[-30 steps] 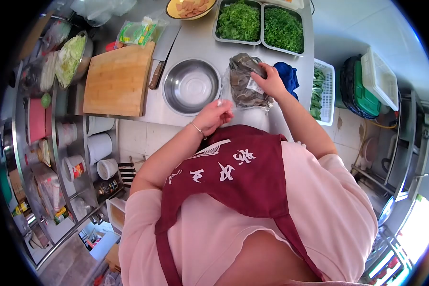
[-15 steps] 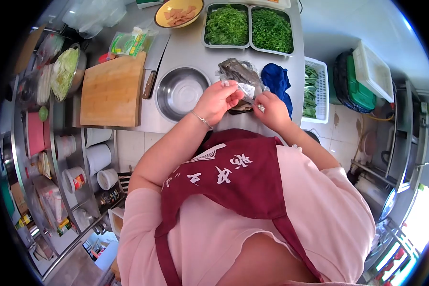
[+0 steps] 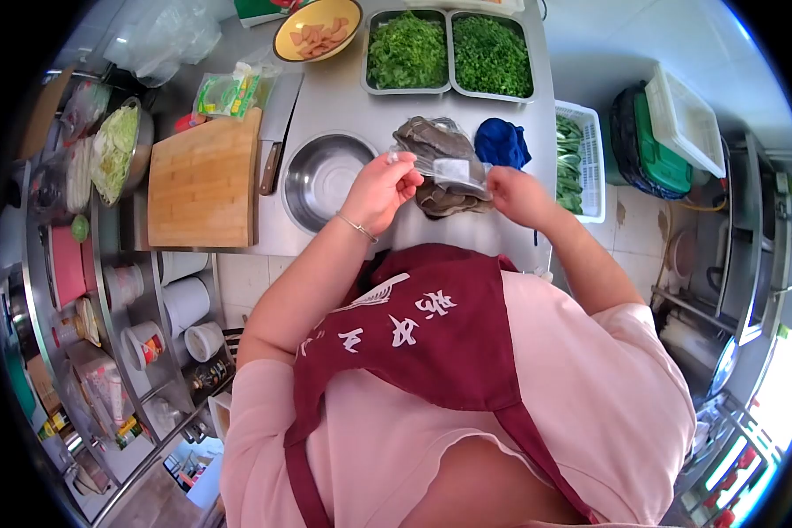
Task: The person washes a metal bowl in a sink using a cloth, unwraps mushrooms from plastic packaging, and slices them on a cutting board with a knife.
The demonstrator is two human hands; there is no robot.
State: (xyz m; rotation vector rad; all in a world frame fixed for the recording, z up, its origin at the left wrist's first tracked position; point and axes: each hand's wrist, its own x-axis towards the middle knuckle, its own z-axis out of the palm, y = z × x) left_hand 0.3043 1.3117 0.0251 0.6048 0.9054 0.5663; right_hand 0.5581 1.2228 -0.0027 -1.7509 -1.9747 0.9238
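A clear plastic bag [image 3: 453, 172] with a white label is stretched between my two hands. My left hand [image 3: 387, 187] pinches its left end, near the rim of an empty steel bowl [image 3: 330, 180]. My right hand [image 3: 515, 194] is closed on its right end, just below a dark blue cloth [image 3: 501, 144]. Greyish-brown contents [image 3: 435, 141] show through the plastic; I cannot make out exactly what they are.
Two steel trays of chopped greens [image 3: 407, 51] stand at the back, beside a yellow bowl [image 3: 317, 30] of pinkish slices. A cutting board [image 3: 204, 180] and a knife [image 3: 271, 167] lie left. Right of the table is a white basket [image 3: 594, 163] of green vegetables.
My hands have moved apart, and the bag is pulled wider between them. More of the brown contents shows. The whole view has shifted slightly.
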